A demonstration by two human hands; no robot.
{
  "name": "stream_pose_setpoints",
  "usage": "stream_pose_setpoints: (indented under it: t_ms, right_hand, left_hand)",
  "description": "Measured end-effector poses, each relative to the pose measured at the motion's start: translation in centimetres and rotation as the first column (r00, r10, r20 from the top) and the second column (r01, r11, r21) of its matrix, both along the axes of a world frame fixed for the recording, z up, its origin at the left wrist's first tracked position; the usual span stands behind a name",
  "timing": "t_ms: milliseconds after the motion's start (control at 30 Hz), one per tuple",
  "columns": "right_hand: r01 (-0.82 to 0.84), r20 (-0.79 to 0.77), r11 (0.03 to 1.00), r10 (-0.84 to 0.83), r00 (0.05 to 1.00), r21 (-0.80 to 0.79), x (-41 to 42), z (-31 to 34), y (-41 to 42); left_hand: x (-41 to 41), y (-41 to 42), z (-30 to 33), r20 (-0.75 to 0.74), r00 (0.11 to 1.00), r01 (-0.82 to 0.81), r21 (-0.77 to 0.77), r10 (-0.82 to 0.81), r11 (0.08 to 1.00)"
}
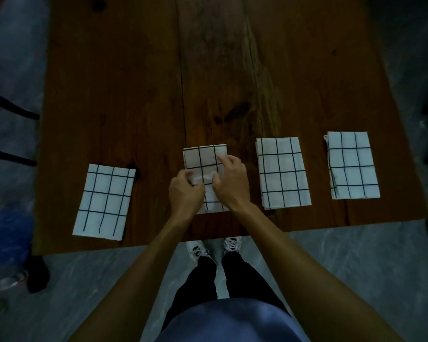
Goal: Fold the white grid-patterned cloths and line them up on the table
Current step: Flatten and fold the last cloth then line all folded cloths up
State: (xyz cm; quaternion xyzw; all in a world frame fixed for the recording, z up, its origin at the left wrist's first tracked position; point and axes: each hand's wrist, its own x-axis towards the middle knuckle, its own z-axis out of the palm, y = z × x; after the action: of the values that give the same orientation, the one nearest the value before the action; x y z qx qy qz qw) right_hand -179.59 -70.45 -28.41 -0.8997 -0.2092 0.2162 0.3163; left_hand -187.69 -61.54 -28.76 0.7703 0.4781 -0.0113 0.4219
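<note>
Grid-patterned cloth number two from the left [200,161] lies folded on the wooden table [139,77], near its front edge, and both hands are on it; the left hand [184,192] has its fingers curled over the cloth's left side about halfway down, pinching a raised bit of fabric; the right hand [230,181] rests on the right side, its forefinger stretched toward the upper right corner and its thumb tucked against the fabric in the middle, so that a small ridge of cloth stands up between the two hands; the near part of the cloth shows between the wrists. Three other folded cloths lie flat in a rough row with it and apart from one another: the leftmost cloth [104,199] sits nearer the front edge and slightly tilted; the third cloth [283,172] lies just right of the hands; the rightmost cloth [352,165] lies close to the table's right edge. Below the table edge are white shoes [214,246] and dark trousers [232,280] on a grey floor [356,267]; a dark chair frame [0,134] stands at the left.
</note>
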Motion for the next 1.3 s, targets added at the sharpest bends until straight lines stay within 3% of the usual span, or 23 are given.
stream_pose_setpoints:
  t_ms: [200, 400, 567, 867, 1300]
  right_hand:
    - [0.016, 0.101, 1.0, -0.017, 0.995, 0.006, -0.5, 0.5, -0.2]
    - [-0.106, 0.022, 0.98, 0.104, 0.994, 0.171, -5.8, 2.6, 4.6]
    - [-0.251, -0.081, 0.956, 0.265, 0.961, 0.151, -11.2, 2.5, 9.0]
    - [-0.208, -0.059, 0.974, 0.203, 0.977, -0.088, -18.1, 1.0, 13.8]
    - [-0.237, 0.076, 0.925, 0.271, 0.96, -0.298, -20.6, 0.5, 15.2]
  left_hand:
    - [-1.1, 0.8, 1.5, 0.003, 1.0, -0.028, 0.043, 0.028, 0.999]
    - [-8.0, 6.7, 4.3, -0.05, 0.995, -0.074, 0.245, 0.088, 0.967]
    - [-13.4, 12.6, 4.5, -0.118, 0.991, -0.01, 0.39, 0.061, 0.921]
    - [-18.6, 16.6, 1.4, -0.228, 0.965, 0.195, 0.282, -0.132, 0.939]
    - [-18.7, 16.1, 0.7, -0.143, 0.972, 0.212, 0.19, -0.187, 0.959]
